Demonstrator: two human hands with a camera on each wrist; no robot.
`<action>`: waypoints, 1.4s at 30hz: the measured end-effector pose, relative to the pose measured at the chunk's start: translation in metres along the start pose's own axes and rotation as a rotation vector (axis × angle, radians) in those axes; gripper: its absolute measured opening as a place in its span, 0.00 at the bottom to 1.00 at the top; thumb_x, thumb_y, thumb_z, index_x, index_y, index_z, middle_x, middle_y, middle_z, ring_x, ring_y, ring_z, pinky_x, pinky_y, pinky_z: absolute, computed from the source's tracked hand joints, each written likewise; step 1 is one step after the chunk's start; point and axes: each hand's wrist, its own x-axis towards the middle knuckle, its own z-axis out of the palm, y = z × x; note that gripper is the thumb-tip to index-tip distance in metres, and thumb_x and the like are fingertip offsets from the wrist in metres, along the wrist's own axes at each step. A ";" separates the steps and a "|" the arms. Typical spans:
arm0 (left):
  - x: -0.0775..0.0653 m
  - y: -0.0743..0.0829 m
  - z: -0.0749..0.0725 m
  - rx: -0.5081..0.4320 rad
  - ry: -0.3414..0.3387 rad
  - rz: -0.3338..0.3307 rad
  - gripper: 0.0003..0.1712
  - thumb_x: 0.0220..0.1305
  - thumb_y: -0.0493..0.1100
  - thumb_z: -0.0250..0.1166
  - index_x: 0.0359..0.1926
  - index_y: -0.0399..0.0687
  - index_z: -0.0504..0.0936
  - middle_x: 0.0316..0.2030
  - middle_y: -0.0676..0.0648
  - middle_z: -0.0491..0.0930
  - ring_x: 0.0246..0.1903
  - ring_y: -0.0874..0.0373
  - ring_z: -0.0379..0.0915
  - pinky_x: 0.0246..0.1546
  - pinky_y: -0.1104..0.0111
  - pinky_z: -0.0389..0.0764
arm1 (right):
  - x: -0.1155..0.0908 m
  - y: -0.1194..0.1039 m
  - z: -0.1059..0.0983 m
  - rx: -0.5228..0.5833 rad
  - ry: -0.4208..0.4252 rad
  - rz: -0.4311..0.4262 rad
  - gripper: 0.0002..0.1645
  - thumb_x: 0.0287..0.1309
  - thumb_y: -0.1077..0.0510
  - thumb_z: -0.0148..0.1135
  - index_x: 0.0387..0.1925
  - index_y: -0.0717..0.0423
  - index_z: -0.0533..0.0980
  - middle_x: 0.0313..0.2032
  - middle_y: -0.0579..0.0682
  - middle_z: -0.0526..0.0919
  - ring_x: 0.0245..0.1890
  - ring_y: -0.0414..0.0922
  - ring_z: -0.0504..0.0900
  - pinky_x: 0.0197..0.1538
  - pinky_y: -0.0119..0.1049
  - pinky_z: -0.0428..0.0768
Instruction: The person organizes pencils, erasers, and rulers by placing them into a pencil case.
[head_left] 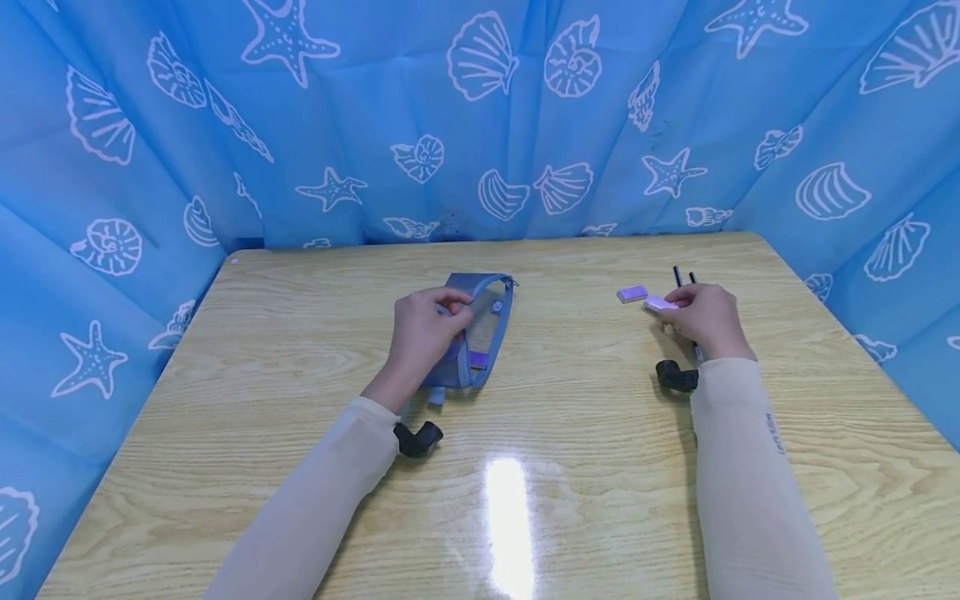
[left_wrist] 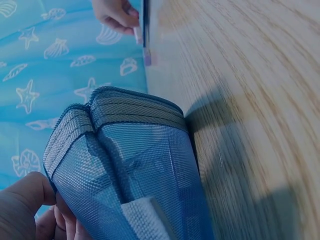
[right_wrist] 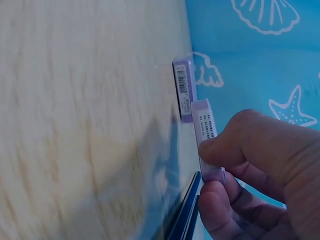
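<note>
My left hand [head_left: 429, 327] pinches the upper edge of a blue-grey mesh pencil case [head_left: 444, 372], whose zipped mouth gapes to the right. Through that opening a purple item [head_left: 477, 359] and a small pale one show inside. Over at the right, my right hand [head_left: 707, 317] holds a purple-and-white eraser [right_wrist: 206, 125] between thumb and fingers, with printed text on its side. Another purple eraser [head_left: 632, 293] lies on the table just left of it; its barcode faces the right wrist camera. Two dark pens [right_wrist: 186, 212] lie partly hidden beneath the right hand.
The wooden table [head_left: 570, 400] reaches back to a blue curtain [head_left: 510, 125] with shell and starfish prints. A black wrist mount [head_left: 418, 439] sits at the left wrist, another mount [head_left: 677, 377] at the right. A bright reflection marks the tabletop in front.
</note>
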 end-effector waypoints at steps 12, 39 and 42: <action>0.000 0.000 0.000 0.002 0.002 0.002 0.09 0.57 0.40 0.65 0.39 0.51 0.88 0.25 0.53 0.82 0.19 0.62 0.79 0.19 0.68 0.74 | -0.006 0.004 -0.008 0.014 -0.001 -0.013 0.24 0.62 0.54 0.62 0.52 0.69 0.77 0.47 0.69 0.79 0.41 0.57 0.76 0.41 0.49 0.76; -0.001 0.000 0.000 0.000 -0.008 0.004 0.10 0.58 0.41 0.65 0.41 0.48 0.88 0.26 0.52 0.81 0.19 0.61 0.79 0.19 0.67 0.75 | 0.000 -0.030 0.005 0.100 -0.197 -0.128 0.27 0.62 0.50 0.64 0.57 0.62 0.77 0.49 0.62 0.80 0.48 0.53 0.76 0.49 0.44 0.73; 0.000 0.001 0.000 0.000 -0.003 0.002 0.09 0.58 0.40 0.65 0.39 0.49 0.88 0.26 0.53 0.81 0.19 0.62 0.79 0.19 0.67 0.74 | -0.002 -0.038 0.007 0.121 -0.211 -0.143 0.25 0.62 0.50 0.64 0.56 0.61 0.78 0.49 0.60 0.80 0.47 0.52 0.77 0.48 0.43 0.74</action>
